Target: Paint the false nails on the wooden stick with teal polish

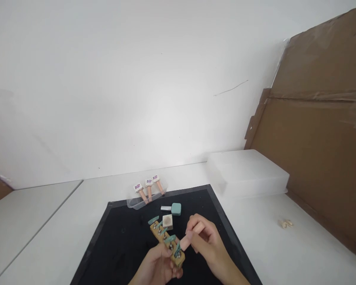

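Running from near right to far left over the black mat (121, 245), the wooden strip (166, 243) is a narrow tan bar whose long axis slants away from the person — its near end is clamped in the left hand (157, 269), fingers closed around it. Teal, wing-shaped turn-pieces on small metal posts line its top. The right hand (206, 241) pinches a smooth peach-coloured handle (191, 235), its tip touching the nearest teal piece. Beyond lie a beige square block (167, 221), a teal rounded block (176, 208) and a clear tray (145, 200) of three similar handles on the white tabletop (284, 253).
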Available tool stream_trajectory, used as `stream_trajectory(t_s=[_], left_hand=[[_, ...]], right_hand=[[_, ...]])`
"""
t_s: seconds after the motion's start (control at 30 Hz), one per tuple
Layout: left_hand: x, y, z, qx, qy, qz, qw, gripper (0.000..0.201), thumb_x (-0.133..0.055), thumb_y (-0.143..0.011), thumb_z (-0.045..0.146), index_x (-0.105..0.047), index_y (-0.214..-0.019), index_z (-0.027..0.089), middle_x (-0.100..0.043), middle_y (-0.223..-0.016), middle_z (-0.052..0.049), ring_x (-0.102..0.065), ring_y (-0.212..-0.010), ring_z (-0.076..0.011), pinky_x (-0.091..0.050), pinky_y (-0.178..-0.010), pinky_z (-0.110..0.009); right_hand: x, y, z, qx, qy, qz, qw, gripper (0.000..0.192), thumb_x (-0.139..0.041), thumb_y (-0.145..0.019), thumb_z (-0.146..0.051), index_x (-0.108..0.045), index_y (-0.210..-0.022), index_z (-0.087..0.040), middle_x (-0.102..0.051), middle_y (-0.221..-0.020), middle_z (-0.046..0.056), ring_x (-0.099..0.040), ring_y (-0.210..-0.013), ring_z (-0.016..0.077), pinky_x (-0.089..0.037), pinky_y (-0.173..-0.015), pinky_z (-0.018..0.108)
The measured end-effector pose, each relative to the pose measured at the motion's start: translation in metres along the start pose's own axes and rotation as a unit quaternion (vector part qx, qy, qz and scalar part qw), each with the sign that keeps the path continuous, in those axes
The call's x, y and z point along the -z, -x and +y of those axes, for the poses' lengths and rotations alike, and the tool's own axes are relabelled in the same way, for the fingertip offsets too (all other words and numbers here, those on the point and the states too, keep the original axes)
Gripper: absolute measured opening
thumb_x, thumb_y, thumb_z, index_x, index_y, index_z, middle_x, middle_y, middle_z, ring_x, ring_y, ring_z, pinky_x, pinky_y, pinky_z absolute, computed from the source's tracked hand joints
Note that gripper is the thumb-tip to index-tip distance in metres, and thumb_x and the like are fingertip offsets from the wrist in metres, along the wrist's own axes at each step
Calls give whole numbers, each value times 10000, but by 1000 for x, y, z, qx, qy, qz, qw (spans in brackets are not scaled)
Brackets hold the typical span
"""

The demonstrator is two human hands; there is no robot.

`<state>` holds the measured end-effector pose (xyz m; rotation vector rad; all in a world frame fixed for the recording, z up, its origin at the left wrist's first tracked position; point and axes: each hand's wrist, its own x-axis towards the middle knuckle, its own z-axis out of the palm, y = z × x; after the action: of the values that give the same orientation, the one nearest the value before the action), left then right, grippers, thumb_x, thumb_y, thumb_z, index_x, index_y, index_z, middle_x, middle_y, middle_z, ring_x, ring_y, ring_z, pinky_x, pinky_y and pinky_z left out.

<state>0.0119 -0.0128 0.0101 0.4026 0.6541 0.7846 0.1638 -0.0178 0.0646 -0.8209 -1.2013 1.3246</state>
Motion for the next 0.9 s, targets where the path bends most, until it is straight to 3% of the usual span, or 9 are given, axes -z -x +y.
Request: stream_trajectory(t_s=[0.3,0.53,0.7,0.9], left_hand=[[-3,1,2,-2,-15,-19,1000,192,-593,-543,185,-668,-695,96,-467,-413,33,-421,-402,-83,-330,-503,-257],[-2,1,3,-2,-20,-28,999,224,-567,-542,186,-668,-715,86,-453,-410,31,-408,-409,-84,-321,-500,-255],[1,1,3,4,-12,-31,999,191,-583,-556,182,-660,-717,113,-475,-435,32,-405,-417,-85,-321,-511,-257],[-1,4,6,-2,-19,-33,999,174,-551,-620,163,-644,-761,121,-491,-459,26,-428,-446,-100,-335,-547,-280]], right_hand=[[-2,2,-1,37,34,32,998,160,-531,-791,-252,-509,-652,-177,-547,-558,-21,-414,-479,96,-317,-470,206],[0,-2,4,52,26,88,994,195,-538,-803,-256,-484,-631,-182,-526,-596,-29,-421,-476,84,-315,-459,201],[3,0,5,77,15,52,996,181,-523,-822,-296,-508,-678,-188,-491,-584,-36,-413,-468,90,-310,-464,215],[4,7,0,128,113,10,985,181,-550,-790,-263,-526,-627,-187,-492,-574,-12,-447,-543,135,-351,-531,255]])
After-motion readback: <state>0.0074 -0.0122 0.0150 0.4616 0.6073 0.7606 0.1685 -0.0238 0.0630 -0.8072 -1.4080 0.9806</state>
